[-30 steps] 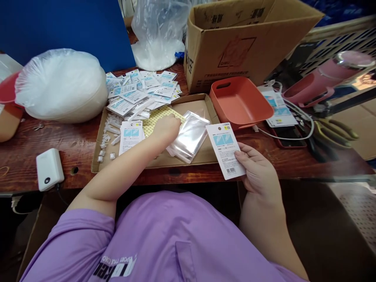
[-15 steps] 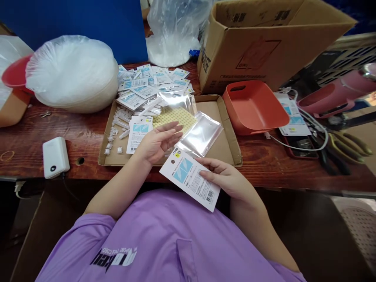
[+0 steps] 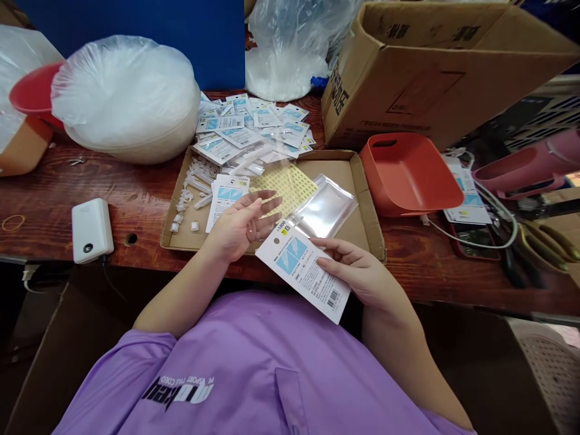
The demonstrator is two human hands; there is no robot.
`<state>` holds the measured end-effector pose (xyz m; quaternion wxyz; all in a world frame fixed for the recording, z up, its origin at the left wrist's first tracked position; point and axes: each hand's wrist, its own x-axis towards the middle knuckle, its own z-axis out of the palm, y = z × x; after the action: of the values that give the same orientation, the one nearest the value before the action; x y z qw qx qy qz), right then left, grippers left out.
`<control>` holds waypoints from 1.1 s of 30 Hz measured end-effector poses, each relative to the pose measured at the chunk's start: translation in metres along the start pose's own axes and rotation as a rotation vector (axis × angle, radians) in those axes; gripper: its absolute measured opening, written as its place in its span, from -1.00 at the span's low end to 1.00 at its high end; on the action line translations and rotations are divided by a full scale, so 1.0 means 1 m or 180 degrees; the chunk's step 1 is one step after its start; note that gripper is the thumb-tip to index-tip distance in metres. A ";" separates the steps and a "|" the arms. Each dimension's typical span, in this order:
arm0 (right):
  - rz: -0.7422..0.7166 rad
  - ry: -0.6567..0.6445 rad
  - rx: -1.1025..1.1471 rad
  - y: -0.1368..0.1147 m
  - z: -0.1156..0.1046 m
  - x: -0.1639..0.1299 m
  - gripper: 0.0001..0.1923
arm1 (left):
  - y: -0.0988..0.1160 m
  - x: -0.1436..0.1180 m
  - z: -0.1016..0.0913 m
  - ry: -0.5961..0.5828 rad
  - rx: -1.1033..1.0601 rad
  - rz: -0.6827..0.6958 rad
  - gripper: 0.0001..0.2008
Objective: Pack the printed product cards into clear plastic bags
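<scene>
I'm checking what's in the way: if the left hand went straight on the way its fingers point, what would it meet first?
Probably the stack of clear plastic sleeves in the shallow cardboard tray: the left hand points right, just above the white printed card. Depth is unclear.

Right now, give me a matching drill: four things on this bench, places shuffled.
1. printed card
2. orange basket
3. white power bank
4. yellow sheet

a. in the cardboard tray
b. held in the right hand
c. bench, left of the tray
d. bench, right of the tray

Pairs: 1-b, 2-d, 3-c, 4-a
</scene>
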<state>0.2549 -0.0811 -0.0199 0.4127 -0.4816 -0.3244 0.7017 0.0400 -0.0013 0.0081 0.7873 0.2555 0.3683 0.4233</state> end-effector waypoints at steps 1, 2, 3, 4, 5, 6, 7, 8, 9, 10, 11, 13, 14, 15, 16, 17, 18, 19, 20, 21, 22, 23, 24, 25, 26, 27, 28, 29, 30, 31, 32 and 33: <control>0.0043 -0.0061 -0.0023 -0.002 0.001 -0.001 -0.63 | 0.001 -0.001 0.000 0.0015 -0.0009 0.0004 -0.86; 0.0076 -0.0105 -0.0032 -0.003 0.002 -0.001 -0.63 | 0.003 -0.002 0.000 0.0014 -0.0028 0.0011 -0.86; 0.0094 -0.0134 -0.0029 -0.004 0.004 -0.002 -0.64 | 0.003 -0.003 0.000 0.0008 -0.0049 0.0030 -0.86; 0.0107 -0.0146 -0.0026 -0.005 0.005 -0.001 -0.64 | 0.004 -0.004 0.000 0.0003 -0.0061 0.0058 -0.85; 0.0120 -0.0151 -0.0031 -0.006 0.006 -0.001 -0.64 | 0.003 -0.006 0.001 -0.0019 -0.0055 0.0094 -0.85; 0.0128 -0.0166 -0.0048 -0.006 0.008 0.000 -0.64 | 0.002 -0.007 0.001 -0.0064 -0.0035 0.0128 -0.85; 0.0128 -0.0191 -0.0075 -0.005 0.010 0.001 -0.63 | 0.001 -0.009 0.001 -0.0129 -0.0010 0.0151 -0.83; 0.0112 -0.0230 -0.0102 -0.005 0.012 0.002 -0.63 | -0.001 -0.010 0.002 -0.0196 0.0009 0.0155 -0.79; 0.0086 -0.0288 -0.0123 -0.005 0.015 0.004 -0.62 | -0.002 -0.011 0.002 -0.0250 0.0012 0.0133 -0.76; 0.0053 -0.0345 -0.0138 -0.004 0.017 0.004 -0.62 | -0.003 -0.012 0.002 -0.0278 -0.0005 0.0089 -0.75; 0.0023 -0.0391 -0.0146 -0.004 0.018 0.005 -0.61 | -0.004 -0.012 0.001 -0.0265 -0.0035 0.0045 -0.76; 0.0016 -0.0411 -0.0161 -0.005 0.019 0.005 -0.61 | -0.003 -0.012 -0.001 -0.0156 -0.0093 0.0021 -0.78; 0.0043 -0.0395 -0.0169 -0.005 0.019 0.004 -0.60 | -0.001 -0.011 -0.003 -0.0105 -0.0102 0.0050 -0.78; 0.0083 -0.0372 -0.0174 -0.006 0.019 0.003 -0.60 | 0.001 -0.011 -0.005 -0.0075 -0.0092 0.0085 -0.78; 0.0118 -0.0339 -0.0175 -0.007 0.018 0.001 -0.61 | 0.003 -0.011 -0.007 -0.0064 -0.0069 0.0118 -0.78; 0.0138 -0.0296 -0.0176 -0.008 0.018 0.000 -0.61 | 0.004 -0.011 -0.008 -0.0073 -0.0043 0.0139 -0.77; 0.0130 -0.0238 -0.0175 -0.008 0.017 0.000 -0.60 | 0.006 -0.011 -0.010 -0.0094 -0.0023 0.0150 -0.76; 0.0098 -0.0172 -0.0170 -0.009 0.017 0.000 -0.60 | 0.007 -0.012 -0.010 -0.0110 -0.0016 0.0162 -0.75; 0.0051 -0.0093 -0.0163 -0.009 0.017 0.000 -0.59 | 0.008 -0.014 -0.010 -0.0120 -0.0024 0.0176 -0.75; -0.0004 0.0005 -0.0150 -0.009 0.018 0.001 -0.58 | 0.008 -0.015 -0.009 -0.0130 -0.0044 0.0190 -0.74; -0.0052 0.0091 -0.0129 -0.009 0.018 0.003 -0.58 | 0.008 -0.017 -0.008 -0.0143 -0.0069 0.0203 -0.74; -0.0083 0.0158 -0.0109 -0.008 0.019 0.004 -0.57 | 0.008 -0.018 -0.007 -0.0150 -0.0093 0.0211 -0.73; -0.0105 0.0220 -0.0094 -0.008 0.020 0.006 -0.57 | 0.008 -0.020 -0.007 -0.0148 -0.0111 0.0215 -0.73; -0.0131 0.0277 -0.0077 -0.007 0.021 0.007 -0.57 | 0.008 -0.021 -0.006 -0.0143 -0.0117 0.0211 -0.73; -0.0163 0.0321 -0.0063 -0.007 0.021 0.008 -0.57 | 0.008 -0.022 -0.006 -0.0129 -0.0109 0.0210 -0.72; -0.0197 0.0346 -0.0060 -0.006 0.022 0.009 -0.57 | 0.008 -0.023 -0.006 -0.0106 -0.0093 0.0209 -0.72; -0.0213 0.0332 -0.0078 -0.006 0.023 0.009 -0.57 | 0.009 -0.023 -0.007 -0.0085 -0.0075 0.0205 -0.72; -0.0205 0.0281 -0.0114 -0.007 0.024 0.009 -0.58 | 0.010 -0.024 -0.007 -0.0076 -0.0056 0.0196 -0.72; -0.0168 0.0203 -0.0161 -0.008 0.024 0.008 -0.59 | 0.011 -0.024 -0.008 -0.0084 -0.0035 0.0182 -0.72; -0.0111 0.0119 -0.0209 -0.010 0.025 0.008 -0.59 | 0.012 -0.024 -0.009 -0.0101 -0.0010 0.0159 -0.72; -0.0060 0.0063 -0.0244 -0.012 0.025 0.007 -0.60 | 0.013 -0.025 -0.009 -0.0123 0.0018 0.0127 -0.72; -0.0023 0.0047 -0.0259 -0.014 0.025 0.007 -0.60 | 0.014 -0.026 -0.010 -0.0145 0.0047 0.0091 -0.72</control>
<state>0.2341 -0.0696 -0.0025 0.3977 -0.5020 -0.3514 0.6829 0.0160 -0.0153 0.0215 0.7874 0.2762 0.3497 0.4259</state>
